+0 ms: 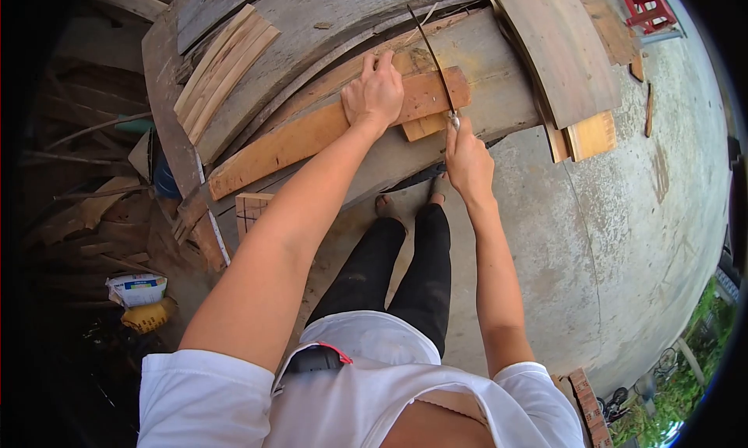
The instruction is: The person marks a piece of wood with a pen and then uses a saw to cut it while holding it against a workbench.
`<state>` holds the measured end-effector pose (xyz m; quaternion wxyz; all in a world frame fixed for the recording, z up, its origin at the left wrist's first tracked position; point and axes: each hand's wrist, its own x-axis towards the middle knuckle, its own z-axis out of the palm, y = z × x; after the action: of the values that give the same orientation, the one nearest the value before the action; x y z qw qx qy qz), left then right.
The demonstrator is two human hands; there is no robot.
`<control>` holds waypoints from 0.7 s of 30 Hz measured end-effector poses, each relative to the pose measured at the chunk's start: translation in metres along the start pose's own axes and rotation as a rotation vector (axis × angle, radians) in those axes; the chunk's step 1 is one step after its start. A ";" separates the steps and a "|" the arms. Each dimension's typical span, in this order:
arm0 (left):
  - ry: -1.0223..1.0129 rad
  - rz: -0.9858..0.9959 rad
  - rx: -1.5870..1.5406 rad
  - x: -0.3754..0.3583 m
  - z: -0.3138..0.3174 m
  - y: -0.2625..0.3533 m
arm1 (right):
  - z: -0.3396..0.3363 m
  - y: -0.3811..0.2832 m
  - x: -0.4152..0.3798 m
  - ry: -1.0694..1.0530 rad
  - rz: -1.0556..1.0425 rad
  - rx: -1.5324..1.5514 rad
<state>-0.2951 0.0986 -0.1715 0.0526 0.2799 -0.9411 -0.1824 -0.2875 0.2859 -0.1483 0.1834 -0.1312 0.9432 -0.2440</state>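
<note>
A long reddish-brown wooden board (284,146) lies slantwise across a workbench of thick grey timber. My left hand (374,93) presses on the board, its fingers bent over the far edge. My right hand (470,164) is closed round the handle of a handsaw (437,62). The narrow dark blade crosses the board close to its right end, pointing away from me. Beneath the board near that end, a short light wood block (425,127) sticks out toward me.
Wide boards (557,54) are stacked at the bench's right end. Narrow strips (224,72) lie at the left. Scrap wood (105,202) and a white bag (137,291) fill the left side. A red stool (647,8) stands on the concrete floor (623,238), far right.
</note>
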 end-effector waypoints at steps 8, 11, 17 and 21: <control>-0.037 -0.040 -0.016 -0.001 -0.002 0.002 | -0.007 0.027 -0.079 -0.065 0.080 0.037; -0.031 -0.054 -0.013 0.001 -0.004 0.005 | 0.003 0.015 -0.032 -0.044 0.050 -0.043; -0.019 -0.014 0.006 0.000 0.000 0.002 | 0.008 0.019 -0.031 0.015 0.025 0.031; -0.026 -0.050 -0.003 0.000 -0.002 0.003 | 0.004 0.037 -0.080 -0.036 0.077 -0.021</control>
<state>-0.2959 0.1003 -0.1690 0.0361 0.3011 -0.9341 -0.1886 -0.2197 0.3426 -0.1479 0.2082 -0.1009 0.9467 -0.2242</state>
